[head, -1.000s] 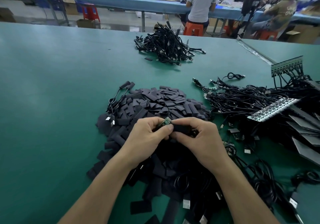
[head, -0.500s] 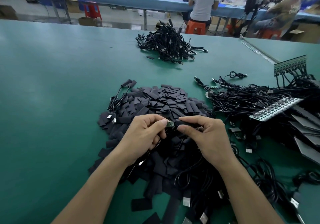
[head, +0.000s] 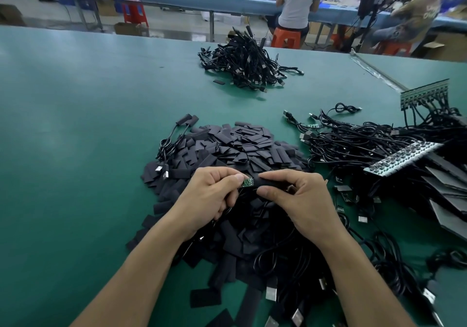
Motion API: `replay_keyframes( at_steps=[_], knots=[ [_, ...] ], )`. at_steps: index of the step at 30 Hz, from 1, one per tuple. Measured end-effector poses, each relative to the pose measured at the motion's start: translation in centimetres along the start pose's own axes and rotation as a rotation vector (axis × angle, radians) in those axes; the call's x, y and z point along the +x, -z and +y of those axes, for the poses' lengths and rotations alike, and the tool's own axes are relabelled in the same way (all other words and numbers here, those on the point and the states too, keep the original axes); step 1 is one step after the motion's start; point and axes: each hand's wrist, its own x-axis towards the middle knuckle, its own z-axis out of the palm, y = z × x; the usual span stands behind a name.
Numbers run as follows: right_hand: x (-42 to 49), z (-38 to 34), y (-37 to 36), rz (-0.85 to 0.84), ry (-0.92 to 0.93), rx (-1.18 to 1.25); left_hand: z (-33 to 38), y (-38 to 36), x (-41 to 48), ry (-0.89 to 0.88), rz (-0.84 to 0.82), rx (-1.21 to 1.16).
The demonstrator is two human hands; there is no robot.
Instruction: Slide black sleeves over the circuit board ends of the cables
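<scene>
- Between your thumbs, above the near side of the sleeve heap, the small green circuit board (head: 247, 182) sat at the mouth of one black sleeve (head: 271, 183), its bare end showing to the sleeve's left.
- Your left hand (head: 209, 195) pinched that bare end between thumb and forefinger. Your right hand (head: 298, 200) gripped the sleeve between thumb and curled fingers.
- The likeliest fault, as I judged it, was a snag. If your right thumb squashed the mouth flat, the board's corners or raised parts would have caught the edge and buckled the sleeve.
- Pulling the two hands apart too hard could have strained the joint between board and cable. That joint was hidden under your fingers, so I could not tell how much slack it had.
- A sleeve stopped short would have left the board's end uncovered.
- The board looked rigid, flat and rectangular, with tiny components on its face. The sleeve looked matte, soft and tubular, pressed nearly flat.
- Under your wrists, the heap of loose sleeves (head: 242, 147) lay as dull black rectangles overlapping like shingles, easy to drag along by accident.
- To your right, the tangle of cables (head: 366, 147) was thin, round and slightly glossy. Metal USB plugs (head: 271, 293) lay close to you, where a loop could have hooked a plug or your wrist.
- Further off lay a separate cable pile (head: 247, 61) on the smooth green table (head: 75, 124).
</scene>
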Motion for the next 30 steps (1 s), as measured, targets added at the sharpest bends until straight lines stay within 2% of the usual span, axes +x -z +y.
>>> replay_keyframes(
  at_steps=[15,21,26,30],
  knots=[
    [-0.11,0.15,0.13,0.006,0.001,-0.056,-0.21,0.27,0.08,-0.008,-0.041,0.046],
    [-0.12,-0.03,0.01,0.019,0.021,-0.053,-0.53,0.55,0.1,-0.065,-0.112,0.056],
    [-0.31,-0.17,-0.14,-0.072,-0.007,0.01,-0.55,0.72,0.1,-0.083,-0.201,0.038],
    [-0.42,-0.11,-0.48,-0.074,0.017,-0.041,-0.43,0.66,-0.01,-0.079,-0.222,0.039]
  ],
)
